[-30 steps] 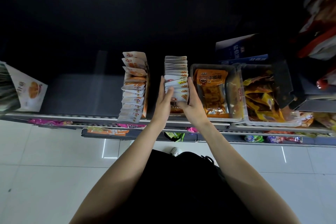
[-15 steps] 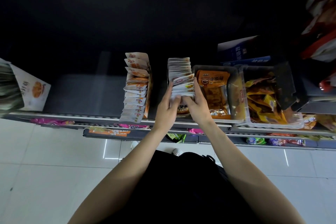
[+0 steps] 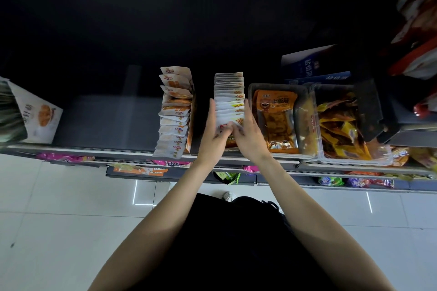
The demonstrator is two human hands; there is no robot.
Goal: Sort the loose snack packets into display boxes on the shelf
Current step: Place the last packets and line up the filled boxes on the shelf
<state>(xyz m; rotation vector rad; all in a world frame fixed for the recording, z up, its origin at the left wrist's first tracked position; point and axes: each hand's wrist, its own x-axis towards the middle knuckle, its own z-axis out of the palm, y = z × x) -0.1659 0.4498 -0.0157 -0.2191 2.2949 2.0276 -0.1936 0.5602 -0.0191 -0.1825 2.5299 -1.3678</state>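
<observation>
While our left hand (image 3: 214, 132) and right hand (image 3: 248, 136) flank the row of white snack packets (image 3: 229, 101), we log: item standing upright in its display box on the shelf (image 3: 106, 149), between the orange-packet box (image 3: 176, 111) and a clear tub (image 3: 276, 120). Left fingers lie flat along the row's side; right fingers curl, pinching the front packets. Step, as we judge it: squaring the row. Next calls for even pressure, lest packets tip forward.
</observation>
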